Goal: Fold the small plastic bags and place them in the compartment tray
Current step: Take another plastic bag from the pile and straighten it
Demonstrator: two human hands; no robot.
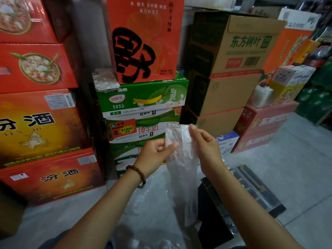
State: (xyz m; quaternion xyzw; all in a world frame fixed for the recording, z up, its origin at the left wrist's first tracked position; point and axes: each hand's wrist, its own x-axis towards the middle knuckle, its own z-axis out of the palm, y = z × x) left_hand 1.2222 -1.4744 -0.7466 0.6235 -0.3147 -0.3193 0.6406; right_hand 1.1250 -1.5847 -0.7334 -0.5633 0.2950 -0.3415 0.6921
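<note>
A clear small plastic bag [181, 169] hangs lengthwise in the air in front of me, held up by both hands. My left hand [156, 153], with a bead bracelet on its wrist, pinches the bag's left edge near the top. My right hand [206, 144] pinches the top right corner. The black compartment tray [255, 189] lies on the floor at the right, below my right forearm, with several small cells along its length. More clear plastic bags [149, 200] lie crumpled on the floor under my arms.
Stacked drink cartons [143, 105] stand straight ahead, red liquor boxes [41, 123] at the left and brown cardboard boxes [231, 69] at the right. A phone [106, 81] lies on the green carton. Grey floor [294, 159] stretches to the right of the tray.
</note>
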